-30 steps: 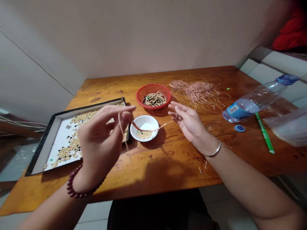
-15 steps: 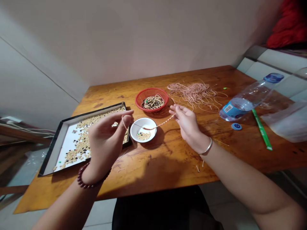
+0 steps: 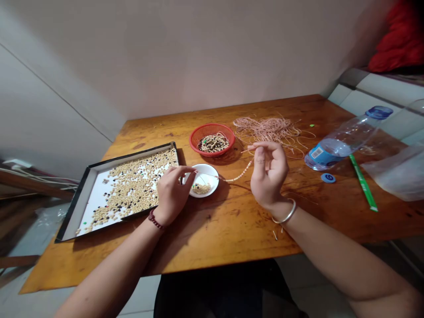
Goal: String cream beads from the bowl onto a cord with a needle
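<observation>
My left hand (image 3: 175,192) is over the near left edge of the white bowl (image 3: 216,183), thumb and forefinger pinched on a thin needle-like wire that crosses the bowl. Small cream beads (image 3: 201,189) with a few dark and green ones lie in the bowl. From the wire a string of pale beads (image 3: 236,179) curves up to the right. My right hand (image 3: 270,174) is raised right of the bowl, palm turned inward, its thumb and forefinger pinching the thin pink cord (image 3: 250,150) of this string.
A black-edged tray (image 3: 74,207) of loose beads lies at left. Behind the bowl are a red basket (image 3: 212,154) of beaded strings and a tangle of pink cord (image 3: 268,128). At right are a tilted bottle (image 3: 341,143), its blue cap (image 3: 327,178), a green strip (image 3: 364,183) and a plastic bag (image 3: 397,172).
My left hand has moved right and lower, to the bowl. My right hand has shifted right and turned its palm inward. The beaded string has moved to the right of the bowl.
</observation>
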`<state>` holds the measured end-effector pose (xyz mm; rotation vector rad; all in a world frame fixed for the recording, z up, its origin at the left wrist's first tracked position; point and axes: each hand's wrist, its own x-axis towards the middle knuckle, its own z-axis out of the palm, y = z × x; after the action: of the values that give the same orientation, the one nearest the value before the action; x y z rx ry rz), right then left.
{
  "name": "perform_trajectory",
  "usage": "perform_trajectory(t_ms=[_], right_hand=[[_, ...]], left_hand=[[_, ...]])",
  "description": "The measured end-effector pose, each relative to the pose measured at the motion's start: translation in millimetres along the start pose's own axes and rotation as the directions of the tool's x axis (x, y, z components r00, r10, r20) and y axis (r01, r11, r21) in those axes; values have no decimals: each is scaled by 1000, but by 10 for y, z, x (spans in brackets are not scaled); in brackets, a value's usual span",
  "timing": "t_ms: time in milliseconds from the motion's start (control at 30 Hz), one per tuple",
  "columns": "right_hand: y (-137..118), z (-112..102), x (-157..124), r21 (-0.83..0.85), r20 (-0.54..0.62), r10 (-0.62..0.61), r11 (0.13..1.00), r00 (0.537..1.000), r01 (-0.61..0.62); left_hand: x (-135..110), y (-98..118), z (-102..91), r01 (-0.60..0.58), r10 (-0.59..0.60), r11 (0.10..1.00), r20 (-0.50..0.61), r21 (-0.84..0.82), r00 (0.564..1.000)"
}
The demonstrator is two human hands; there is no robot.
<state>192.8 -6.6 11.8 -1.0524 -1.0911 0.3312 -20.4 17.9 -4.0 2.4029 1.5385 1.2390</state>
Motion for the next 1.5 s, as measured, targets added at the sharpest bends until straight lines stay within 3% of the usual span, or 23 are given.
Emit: perform_trajectory(t_ms=[100,167,300,400,500,567,633,767,900,1200,1500], right_hand=[[-8,-3,25,30,-33,6,1000,999,-5],[-14,0,42,97,-40,36,995,999,-32],[28,12,84,271,132,198,935,971,-228],[93,31,119,304,356,323,847,877,-436],[121,57,126,263,543,414,743,730,-616],[107,75,104,185,642,452,693,620,-697],[81,92,61,90,698,469,693,542,-715],[58,121,-58,5,751,442,740,491,-673],[106,132,-134,-38,812,422,729,405,-683],[135,166,-152,-69,811,421,758,406,-648],[137,155,-183,-69,850,395,740,349,-669]], left_hand=[[-50,-14,21,-149,151,982,-9,115,988],[-65,-7,23,-182,183,976,1,117,983],[-71,19,13,-153,153,987,7,46,988],[-79,49,6,-103,107,990,29,-101,994],[-105,90,1,-94,110,964,54,-247,992],[-132,122,-9,-159,185,938,56,-307,981],[-163,157,-27,-263,286,911,26,-318,958],[-220,221,-49,-410,408,880,-62,-238,911],[-244,232,-7,-345,335,927,-88,-151,938],[-256,187,34,-152,175,942,53,-301,983],[-241,207,13,-40,78,952,115,-304,990]])
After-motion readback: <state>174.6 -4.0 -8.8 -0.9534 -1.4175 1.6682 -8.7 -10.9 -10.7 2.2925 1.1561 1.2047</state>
